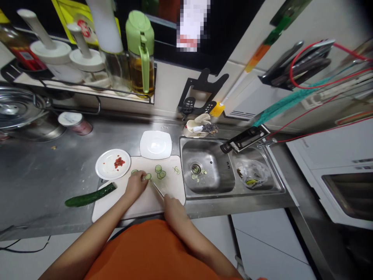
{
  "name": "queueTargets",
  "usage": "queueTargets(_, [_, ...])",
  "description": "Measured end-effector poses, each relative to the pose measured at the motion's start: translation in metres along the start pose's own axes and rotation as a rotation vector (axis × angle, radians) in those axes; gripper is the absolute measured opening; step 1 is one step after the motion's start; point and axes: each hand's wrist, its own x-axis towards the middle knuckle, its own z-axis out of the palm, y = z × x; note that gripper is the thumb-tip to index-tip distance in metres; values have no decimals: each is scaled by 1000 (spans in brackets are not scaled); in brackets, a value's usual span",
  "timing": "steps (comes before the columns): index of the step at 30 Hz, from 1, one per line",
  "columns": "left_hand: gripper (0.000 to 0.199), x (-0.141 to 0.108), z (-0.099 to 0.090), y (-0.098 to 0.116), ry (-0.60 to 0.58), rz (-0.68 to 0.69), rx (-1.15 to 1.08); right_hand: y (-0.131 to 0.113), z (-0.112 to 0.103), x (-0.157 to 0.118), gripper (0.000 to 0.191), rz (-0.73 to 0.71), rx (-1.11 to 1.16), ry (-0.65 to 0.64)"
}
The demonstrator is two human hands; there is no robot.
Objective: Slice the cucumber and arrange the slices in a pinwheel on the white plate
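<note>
My left hand (136, 184) is closed, its fingertips pinching a cucumber slice (148, 176) above the white cutting board (140, 206). A knife (157, 189) is gripped in my right hand (175, 210), its tip close to that slice. Several cut cucumber slices (162, 174) lie on the board to the right, with thin peel strips (176, 170) beyond them. Another slice (134, 171) shows partly behind my left hand. A long cucumber (90, 195) with one cut end rests across the board's left edge and the counter.
A round plate (107, 171) with small red pieces (119, 161) stands left of the board, and a square white plate (155, 145) behind it. The sink (205, 155) on the right holds cucumber scraps. Seasoning jars and a green-lidded oil bottle (141, 54) line the shelf.
</note>
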Motion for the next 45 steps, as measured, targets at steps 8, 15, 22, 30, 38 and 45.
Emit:
queueTargets(8, [13, 0, -8, -3, -19, -49, -63, 12, 0, -10, 43, 38, 11, -30])
queueTargets(15, [21, 4, -35, -27, 65, -196, 84, 14, 3, -7, 43, 28, 5, -19])
queueTargets(22, [28, 2, -39, -28, 34, -118, 255, 14, 3, -8, 42, 19, 15, -13])
queueTargets(30, [32, 24, -16, 8, -7, 76, 97, 14, 2, -7, 41, 30, 24, -23])
queueTargets(38, [27, 48, 15, 38, -128, 79, 81, 16, 4, -5, 37, 18, 14, -23])
queueTargets(45, [14, 44, 12, 40, -104, 64, -40, 17, 3, -4, 35, 2, 7, -36])
